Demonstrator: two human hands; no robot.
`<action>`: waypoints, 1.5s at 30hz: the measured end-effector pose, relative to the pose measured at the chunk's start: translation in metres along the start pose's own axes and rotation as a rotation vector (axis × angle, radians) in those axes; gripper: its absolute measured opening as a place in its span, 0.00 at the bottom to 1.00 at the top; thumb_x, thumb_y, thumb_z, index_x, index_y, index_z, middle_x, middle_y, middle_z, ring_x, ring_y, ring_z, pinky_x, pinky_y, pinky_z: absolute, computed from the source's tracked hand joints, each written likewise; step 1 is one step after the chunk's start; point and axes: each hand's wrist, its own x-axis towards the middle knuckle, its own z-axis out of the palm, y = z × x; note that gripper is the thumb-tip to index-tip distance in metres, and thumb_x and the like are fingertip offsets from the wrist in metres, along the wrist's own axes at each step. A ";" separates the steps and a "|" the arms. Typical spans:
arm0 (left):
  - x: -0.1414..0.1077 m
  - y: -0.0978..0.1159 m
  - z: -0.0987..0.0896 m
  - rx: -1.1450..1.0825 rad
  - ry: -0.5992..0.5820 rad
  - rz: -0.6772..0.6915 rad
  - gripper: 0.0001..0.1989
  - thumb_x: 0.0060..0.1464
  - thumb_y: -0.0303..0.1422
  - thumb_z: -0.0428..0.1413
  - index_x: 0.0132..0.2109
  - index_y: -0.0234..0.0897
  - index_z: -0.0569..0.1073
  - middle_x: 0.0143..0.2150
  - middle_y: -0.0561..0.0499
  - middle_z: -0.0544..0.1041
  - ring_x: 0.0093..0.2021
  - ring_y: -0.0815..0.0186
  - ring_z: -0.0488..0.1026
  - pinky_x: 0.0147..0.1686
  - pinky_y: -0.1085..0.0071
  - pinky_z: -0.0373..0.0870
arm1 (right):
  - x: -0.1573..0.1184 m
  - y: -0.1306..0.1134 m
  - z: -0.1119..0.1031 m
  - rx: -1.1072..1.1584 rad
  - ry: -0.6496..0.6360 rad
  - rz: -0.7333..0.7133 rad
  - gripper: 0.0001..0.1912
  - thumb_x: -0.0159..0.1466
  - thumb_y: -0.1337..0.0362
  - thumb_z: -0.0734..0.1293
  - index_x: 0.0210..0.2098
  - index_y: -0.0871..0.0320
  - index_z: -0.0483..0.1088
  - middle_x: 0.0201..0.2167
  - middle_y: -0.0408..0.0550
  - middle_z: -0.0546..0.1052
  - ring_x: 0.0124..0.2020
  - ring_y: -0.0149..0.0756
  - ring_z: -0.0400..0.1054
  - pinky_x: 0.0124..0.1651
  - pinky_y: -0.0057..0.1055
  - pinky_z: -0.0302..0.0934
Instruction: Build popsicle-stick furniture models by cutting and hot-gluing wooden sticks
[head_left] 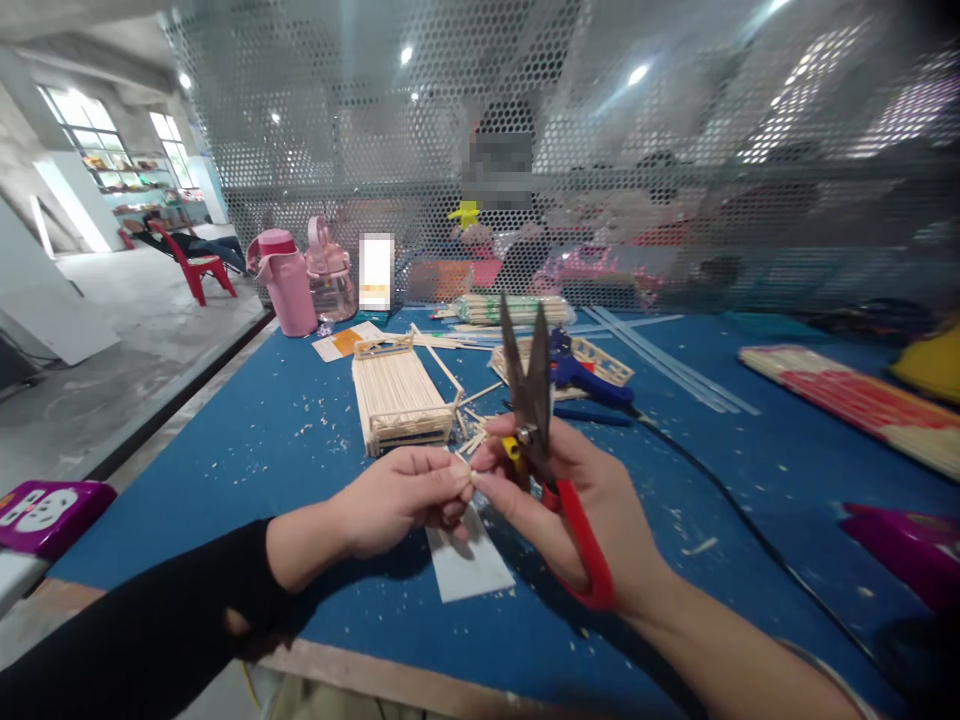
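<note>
My left hand [397, 500] is closed in a pinch, its fingertips meeting those of my right hand over the table. Whatever is pinched there is too small and covered to make out; a thin pale sliver shows near the fingertips. Scissors [529, 400] with red handles rest in my right hand [600, 490], blades upward and parted. Beyond my left hand lies a bed-shaped model of wooden sticks [401, 390] with low rails at both ends. Short stick pieces [472, 435] are scattered beside it. Beneath my hands is a white card [472, 570].
A blue glue gun [592, 382] with a black cord lies behind the scissors, near another stick frame [607, 360]. Farther back are bagged sticks [514, 309], clear strips [660, 360], a pink flask [289, 290] and a perforated metal screen [360, 130]. Purple power strips [56, 515] flank the table.
</note>
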 end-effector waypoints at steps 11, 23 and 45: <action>0.001 -0.002 0.000 -0.023 0.185 -0.006 0.21 0.36 0.45 0.69 0.28 0.30 0.76 0.23 0.53 0.74 0.22 0.75 0.69 0.30 0.74 0.66 | -0.001 0.003 0.005 -0.011 0.074 0.061 0.11 0.57 0.66 0.68 0.40 0.55 0.68 0.25 0.42 0.75 0.25 0.30 0.72 0.27 0.26 0.70; -0.001 0.011 0.006 -0.124 0.298 0.133 0.19 0.32 0.42 0.71 0.25 0.32 0.76 0.22 0.54 0.74 0.24 0.75 0.68 0.30 0.75 0.65 | 0.002 0.013 -0.006 -0.261 0.000 -0.065 0.18 0.59 0.58 0.68 0.47 0.54 0.65 0.32 0.44 0.74 0.29 0.32 0.70 0.32 0.30 0.67; 0.002 0.009 0.001 -0.015 0.363 0.349 0.03 0.40 0.28 0.65 0.27 0.34 0.79 0.27 0.52 0.76 0.30 0.72 0.69 0.35 0.74 0.66 | 0.008 0.018 -0.007 -0.617 -0.147 -0.378 0.28 0.58 0.45 0.67 0.49 0.58 0.66 0.34 0.51 0.72 0.35 0.42 0.66 0.37 0.40 0.64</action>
